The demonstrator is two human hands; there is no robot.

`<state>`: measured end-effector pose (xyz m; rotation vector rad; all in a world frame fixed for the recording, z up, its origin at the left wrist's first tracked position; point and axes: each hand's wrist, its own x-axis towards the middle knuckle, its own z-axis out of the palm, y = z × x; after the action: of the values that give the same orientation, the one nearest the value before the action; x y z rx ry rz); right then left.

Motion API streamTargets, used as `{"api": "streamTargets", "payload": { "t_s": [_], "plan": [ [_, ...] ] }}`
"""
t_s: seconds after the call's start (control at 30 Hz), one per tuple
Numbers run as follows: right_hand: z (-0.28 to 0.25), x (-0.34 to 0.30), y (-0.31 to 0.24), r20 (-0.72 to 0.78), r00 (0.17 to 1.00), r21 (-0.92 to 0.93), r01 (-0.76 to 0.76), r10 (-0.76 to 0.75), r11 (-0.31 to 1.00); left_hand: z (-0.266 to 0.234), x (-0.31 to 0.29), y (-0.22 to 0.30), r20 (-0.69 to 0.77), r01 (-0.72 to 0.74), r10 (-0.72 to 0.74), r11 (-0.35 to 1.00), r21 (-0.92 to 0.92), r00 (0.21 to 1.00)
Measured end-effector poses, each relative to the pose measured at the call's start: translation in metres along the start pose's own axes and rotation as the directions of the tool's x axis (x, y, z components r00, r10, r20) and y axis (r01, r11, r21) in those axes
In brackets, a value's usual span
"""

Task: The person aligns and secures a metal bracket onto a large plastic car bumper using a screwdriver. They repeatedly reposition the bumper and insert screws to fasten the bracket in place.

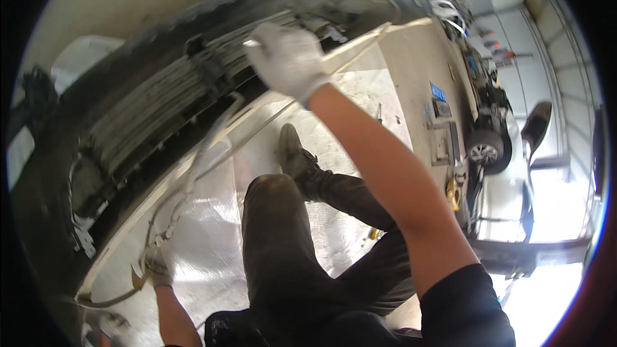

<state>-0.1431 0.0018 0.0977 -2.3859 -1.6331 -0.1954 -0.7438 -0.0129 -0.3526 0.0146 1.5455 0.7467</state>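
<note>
Right hand point(288, 59), gloved, is closed on the pale trim strip point(360, 42) at upper centre; left hand point(156, 268), lower left, is clamped on its other end. Pulling the strip off the car front point(148, 96) seems underway; an even pull is judged needed next.

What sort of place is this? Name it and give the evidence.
Most likely a car repair workshop. The gloved right hand and left hand hold a long pale trim strip against a car's stripped front end; a second car stands with its wheel exposed.
</note>
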Motion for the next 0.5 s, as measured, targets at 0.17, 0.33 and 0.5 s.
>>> {"api": "streamTargets", "payload": {
  "t_s": [0.17, 0.33, 0.5],
  "plan": [
    [-0.005, -0.009, -0.004, 0.006, 0.998, 0.04, -0.056, 0.056, 0.998, 0.002, -0.016, 0.009, -0.178, -0.04, 0.052, 0.997, 0.069, 0.983],
    [-0.029, -0.025, -0.008, -0.043, 0.999, 0.119, 0.034, -0.029, 0.992, 0.0, -0.057, 0.025, 0.112, -0.215, 0.183, 0.829, 0.516, 0.977],
    [-0.056, -0.071, 0.038, -0.12, 0.892, -0.05, 0.434, -0.436, 0.9, 0.067, -0.229, 0.017, 0.604, -0.637, 0.209, 0.337, 0.694, 0.769]
  ]
}}
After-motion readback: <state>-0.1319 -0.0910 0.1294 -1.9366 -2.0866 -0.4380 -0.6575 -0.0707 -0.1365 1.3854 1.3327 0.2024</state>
